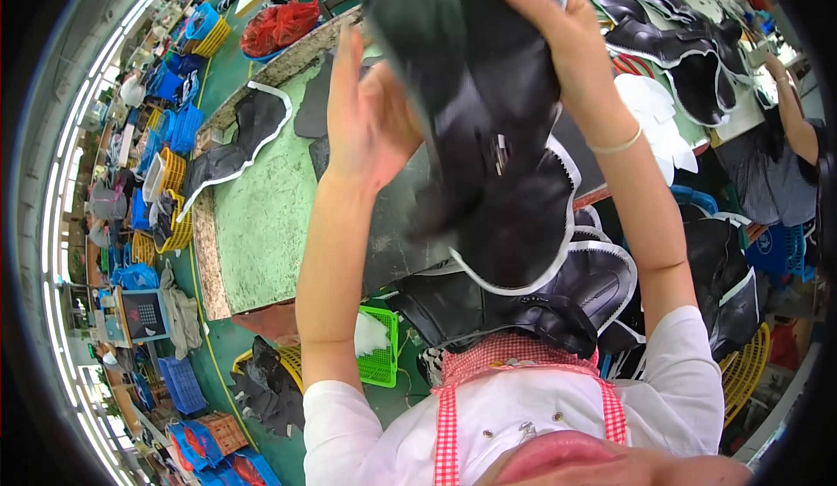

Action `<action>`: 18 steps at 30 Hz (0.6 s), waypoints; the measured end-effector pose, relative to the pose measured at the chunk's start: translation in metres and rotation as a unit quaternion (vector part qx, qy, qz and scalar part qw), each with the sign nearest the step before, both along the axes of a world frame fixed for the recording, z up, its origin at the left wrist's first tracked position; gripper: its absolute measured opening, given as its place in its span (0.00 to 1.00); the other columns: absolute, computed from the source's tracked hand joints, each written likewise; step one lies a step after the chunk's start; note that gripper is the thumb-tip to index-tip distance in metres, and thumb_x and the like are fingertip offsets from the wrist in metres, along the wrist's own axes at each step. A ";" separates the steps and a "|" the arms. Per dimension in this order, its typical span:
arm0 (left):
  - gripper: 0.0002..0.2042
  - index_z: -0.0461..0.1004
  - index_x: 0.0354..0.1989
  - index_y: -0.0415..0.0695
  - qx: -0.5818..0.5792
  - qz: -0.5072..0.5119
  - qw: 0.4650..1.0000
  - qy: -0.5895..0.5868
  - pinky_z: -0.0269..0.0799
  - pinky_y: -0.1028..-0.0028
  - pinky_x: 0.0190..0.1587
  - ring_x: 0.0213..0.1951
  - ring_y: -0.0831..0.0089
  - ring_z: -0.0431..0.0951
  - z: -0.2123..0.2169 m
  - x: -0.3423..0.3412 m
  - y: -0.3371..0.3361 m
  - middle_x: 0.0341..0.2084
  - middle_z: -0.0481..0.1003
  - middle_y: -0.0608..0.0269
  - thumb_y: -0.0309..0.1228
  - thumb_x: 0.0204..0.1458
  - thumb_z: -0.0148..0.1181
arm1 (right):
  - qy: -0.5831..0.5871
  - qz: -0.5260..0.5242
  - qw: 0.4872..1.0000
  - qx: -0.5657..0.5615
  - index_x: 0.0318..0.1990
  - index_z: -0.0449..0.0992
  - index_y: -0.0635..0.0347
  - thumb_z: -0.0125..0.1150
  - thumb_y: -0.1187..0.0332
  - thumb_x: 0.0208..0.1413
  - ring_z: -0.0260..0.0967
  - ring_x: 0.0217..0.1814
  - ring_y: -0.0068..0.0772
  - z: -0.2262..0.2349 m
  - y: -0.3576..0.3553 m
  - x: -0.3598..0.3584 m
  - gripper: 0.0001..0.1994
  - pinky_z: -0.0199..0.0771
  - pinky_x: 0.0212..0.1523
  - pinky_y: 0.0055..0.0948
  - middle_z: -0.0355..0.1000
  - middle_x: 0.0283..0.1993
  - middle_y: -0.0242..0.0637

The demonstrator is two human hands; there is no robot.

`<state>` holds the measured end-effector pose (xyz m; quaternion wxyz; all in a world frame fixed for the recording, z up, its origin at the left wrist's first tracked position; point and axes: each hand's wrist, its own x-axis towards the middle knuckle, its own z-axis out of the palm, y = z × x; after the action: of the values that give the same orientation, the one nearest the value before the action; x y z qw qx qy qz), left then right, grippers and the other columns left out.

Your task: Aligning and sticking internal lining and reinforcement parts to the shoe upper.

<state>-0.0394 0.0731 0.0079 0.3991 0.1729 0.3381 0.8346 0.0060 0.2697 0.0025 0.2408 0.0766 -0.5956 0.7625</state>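
A black leather boot upper (475,67) with white edging hangs raised in front of me, its lower part blurred. My right hand (571,46) grips its upper right edge, thumb lying on the front face and the other fingers hidden behind. At its left edge is my left hand (370,120), with a finger stretched upward and apart from the rest. Some of its fingertips pass out of sight by the leather, so contact is unclear. Below, more black uppers (602,281) with white serrated edges lie overlapped across my lap, against a red checked apron (514,346).
A worn green worktable (261,242) carries a white-edged black upper (248,133) and dark flat pieces (316,98). White sheets (658,124) and more uppers (671,41) sit at right, near another person's arm (793,111). A green basket (379,346) stands below the table.
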 end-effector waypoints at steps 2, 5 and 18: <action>0.21 0.73 0.52 0.38 -0.119 0.017 0.972 0.201 0.71 0.76 0.49 0.43 0.77 0.77 -0.017 0.012 -0.008 0.44 0.78 0.63 0.39 0.56 0.63 | 0.000 -0.070 0.998 0.007 0.46 0.78 0.65 0.60 0.62 0.60 0.76 0.40 0.23 0.003 0.007 -0.008 0.14 0.76 0.44 0.22 0.78 0.41 0.34; 0.13 0.78 0.42 0.36 -0.252 0.062 0.918 0.299 0.70 0.81 0.38 0.34 0.86 0.73 -0.025 0.011 -0.010 0.32 0.78 0.71 0.28 0.50 0.69 | -0.039 -0.069 0.967 -0.241 0.36 0.75 0.68 0.59 0.64 0.61 0.70 0.25 0.21 0.006 0.004 -0.014 0.13 0.70 0.28 0.20 0.72 0.23 0.33; 0.14 0.70 0.20 0.39 -0.399 -0.018 0.691 0.602 0.50 0.78 0.22 0.22 0.89 0.56 0.002 -0.006 -0.023 0.15 0.59 0.80 0.31 0.50 0.68 | 0.130 0.024 0.858 0.496 0.51 0.73 0.60 0.72 0.58 0.48 0.68 0.57 0.39 -0.028 0.009 0.016 0.25 0.62 0.63 0.33 0.73 0.50 0.40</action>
<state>-0.0458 0.0506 0.0098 0.1562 0.4686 0.8042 0.3307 0.0218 0.2783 -0.0257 0.2285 0.2987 -0.8560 0.3547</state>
